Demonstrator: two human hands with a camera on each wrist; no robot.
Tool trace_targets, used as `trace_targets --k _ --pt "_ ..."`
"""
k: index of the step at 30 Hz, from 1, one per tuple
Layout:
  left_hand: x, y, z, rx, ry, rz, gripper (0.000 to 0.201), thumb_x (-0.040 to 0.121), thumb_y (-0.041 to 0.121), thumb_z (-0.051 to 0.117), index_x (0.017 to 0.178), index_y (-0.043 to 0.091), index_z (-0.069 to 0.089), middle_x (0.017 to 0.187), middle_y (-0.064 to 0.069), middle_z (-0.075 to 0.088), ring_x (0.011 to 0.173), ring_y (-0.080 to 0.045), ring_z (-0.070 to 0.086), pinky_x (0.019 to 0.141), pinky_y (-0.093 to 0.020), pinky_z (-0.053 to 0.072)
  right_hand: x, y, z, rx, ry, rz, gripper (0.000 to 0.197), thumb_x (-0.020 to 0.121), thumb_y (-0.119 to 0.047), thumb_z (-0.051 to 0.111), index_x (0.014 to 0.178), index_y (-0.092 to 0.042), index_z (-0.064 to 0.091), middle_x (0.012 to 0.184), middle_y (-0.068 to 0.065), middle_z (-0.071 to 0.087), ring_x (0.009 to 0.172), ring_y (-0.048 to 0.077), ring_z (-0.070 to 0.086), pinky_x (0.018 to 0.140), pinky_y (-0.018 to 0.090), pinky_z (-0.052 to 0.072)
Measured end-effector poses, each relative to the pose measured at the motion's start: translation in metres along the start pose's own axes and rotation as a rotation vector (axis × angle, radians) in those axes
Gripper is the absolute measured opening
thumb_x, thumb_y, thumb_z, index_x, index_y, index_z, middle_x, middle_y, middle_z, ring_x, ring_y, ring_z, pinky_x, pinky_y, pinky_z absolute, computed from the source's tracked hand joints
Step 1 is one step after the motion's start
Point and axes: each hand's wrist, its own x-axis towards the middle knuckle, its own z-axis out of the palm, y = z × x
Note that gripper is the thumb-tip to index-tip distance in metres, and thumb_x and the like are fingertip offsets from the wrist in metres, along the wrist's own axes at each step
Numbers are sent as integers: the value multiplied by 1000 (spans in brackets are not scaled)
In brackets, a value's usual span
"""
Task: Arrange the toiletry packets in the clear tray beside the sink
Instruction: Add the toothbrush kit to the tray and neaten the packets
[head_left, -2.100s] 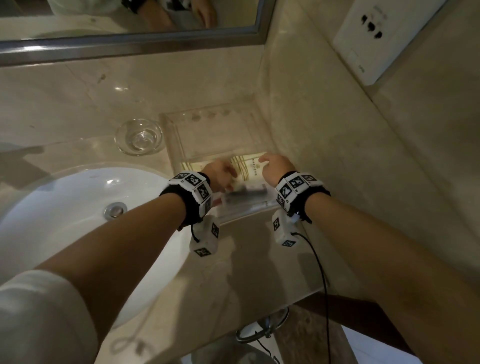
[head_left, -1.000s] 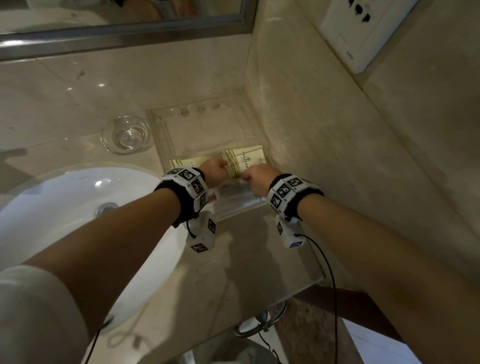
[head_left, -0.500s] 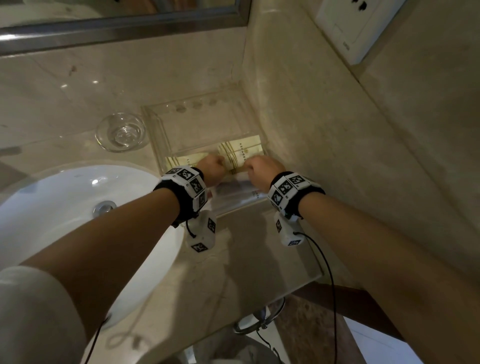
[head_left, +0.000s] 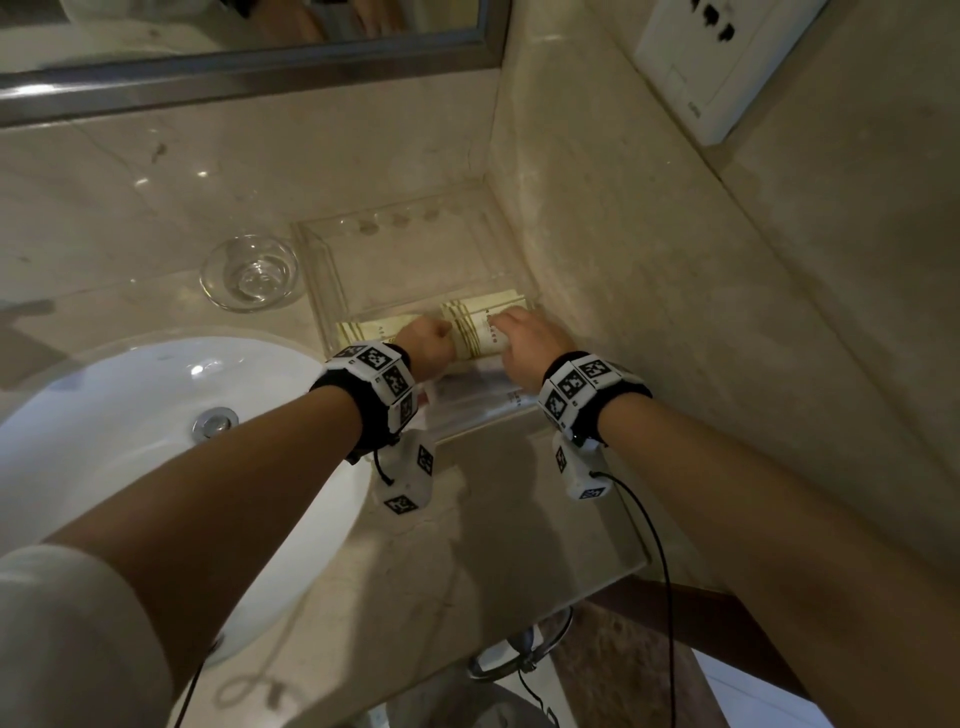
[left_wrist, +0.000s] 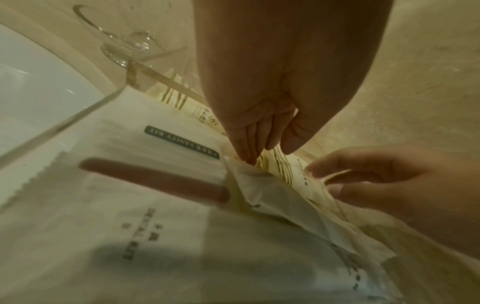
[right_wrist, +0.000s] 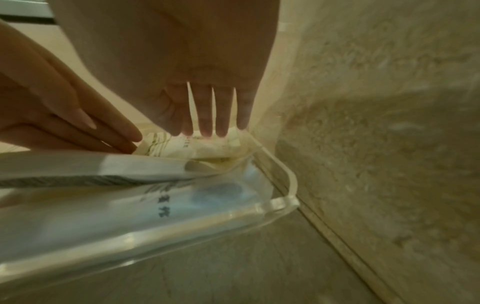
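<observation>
1. Both hands are inside the clear tray (head_left: 322, 270), which sits on the counter between the sink (head_left: 130, 395) and the side wall, so I judge the task to be well under way.

2. The left hand (head_left: 428, 345) keeps its fingers straight and close together, tips pressing down on the edge of a cream striped packet (head_left: 480, 327). The left wrist view shows nothing wrapped or pinched by these fingers.

3. The right hand (head_left: 524, 345) spreads its fingers (right_wrist: 205, 123), nearly straight, with the tips resting on the same cream striped packet on the wall side. It presses rather than grasps, as far as the right wrist view shows.

4. A second cream packet (head_left: 363, 330) lies flat just to the sink side of the left fingers, already in the tray.

5. Nearer the wrists than the fingertips lie a white packet with a brown bar (left_wrist: 153, 181) and a clear plastic packet (right_wrist: 130, 209), both inside the tray's near end.

6. Beyond the fingertips, the far half of the tray holds no packets.

7. No packet is visible on the counter outside the tray, so what seems left is squaring the striped packet flat beside its neighbour and tidying overlaps.

8. A glass dish (head_left: 252, 278) stands just outside the tray, on the sink side, untouched.
</observation>
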Motion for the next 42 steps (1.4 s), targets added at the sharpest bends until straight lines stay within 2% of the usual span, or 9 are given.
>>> trace_targets --k 4,7,10,17,28,34,38,40,42 --pt "2 -1 2 -2 -18 14 36 88 1 41 118 1 60 125 -19 59 118 -34 54 96 -32 41 4 3 3 2 -126 8 62 95 -14 45 150 -16 17 160 4 8 147 22 10 120 39 18" --pt "4 -2 2 -11 -19 18 35 87 1 42 117 1 61 123 -20 60 115 -34 55 95 -32 42 6 4 6 -9 -187 5 68 97 -33 45 151 -21 5 160 4 -3 148 23 2 120 40 13" --pt "5 -4 1 3 -32 47 31 87 3 45 112 1 64 117 -21 63 111 -35 58 92 -33 44 9 3 6 -48 -192 -1 69 96 -41 43 151 -25 6 160 2 -3 148 24 3 118 43 16" --pt "5 -5 -1 -30 -73 70 31 87 3 46 113 4 65 116 -21 64 111 -34 58 90 -32 44 10 2 2 -43 -172 -19 62 95 -41 45 149 -23 21 158 3 14 145 25 16 115 40 22" --pt "2 -5 -1 -15 -100 84 32 86 6 50 115 0 61 115 -25 62 109 -37 57 91 -38 44 20 -2 9 -105 -238 9 69 95 -54 30 151 -27 -1 160 -2 -5 148 27 2 118 43 6" --pt "3 -5 -2 -30 -112 71 35 82 6 57 116 -2 61 116 -24 63 110 -35 57 95 -40 44 21 -2 11 -109 -209 -7 69 94 -56 32 151 -28 5 160 -2 4 147 27 5 118 44 7" --pt "-2 0 -2 -43 -106 77 28 87 2 49 111 -8 60 117 -31 59 112 -41 54 75 -30 37 14 0 8 -37 -230 -4 69 95 -52 35 151 -23 7 160 3 3 148 28 3 119 42 9" --pt "-4 2 -2 -53 -94 78 26 89 0 46 108 -11 60 119 -34 57 114 -42 52 74 -25 30 10 1 5 16 -172 -5 64 96 -48 38 149 -17 22 158 8 14 146 28 14 118 42 19" --pt "-4 2 -2 -77 -77 75 25 90 -1 45 107 -10 61 114 -33 59 112 -40 54 76 -25 30 5 3 1 35 -45 -27 46 96 -40 43 132 -11 47 142 11 40 129 30 42 105 40 37"
